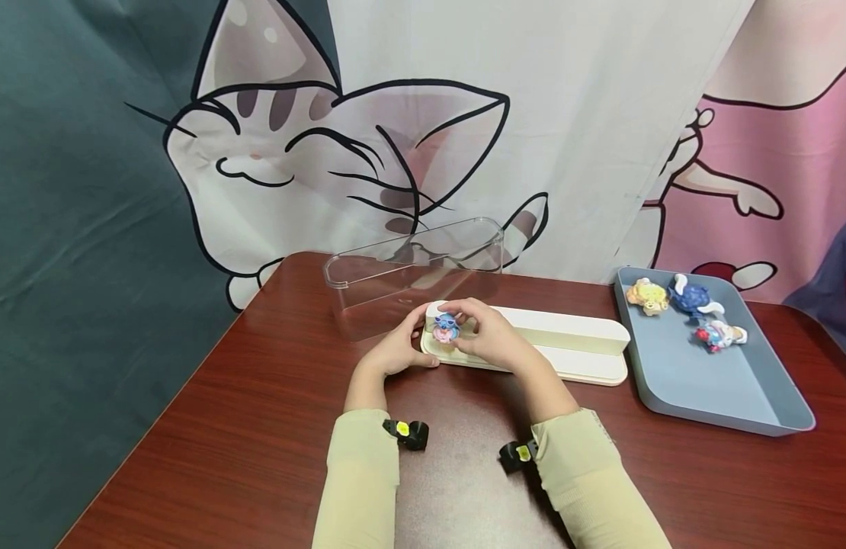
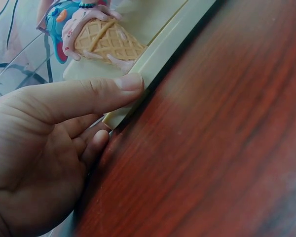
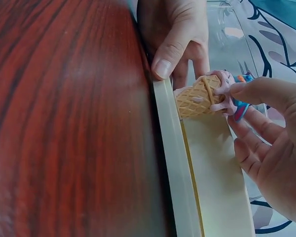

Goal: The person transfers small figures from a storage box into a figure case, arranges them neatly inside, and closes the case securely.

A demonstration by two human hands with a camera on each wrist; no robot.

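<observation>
A small figurine with a blue head stands at the left end of a cream two-step display base. In the left wrist view its lower part is a waffle ice-cream cone with pink drips. My right hand pinches the figurine's upper part, the thumb on the pink drips and the fingers on its far side. With my left hand I hold the left end of the base; that thumb lies on its front edge. Fingers of both hands partly cover the figurine's blue head in the wrist views.
Behind the base stands a clear plastic cover. On the right, a blue-grey tray contains a yellow figurine, a dark blue one and a multicoloured one. A cartoon-print curtain hangs behind the brown wooden table.
</observation>
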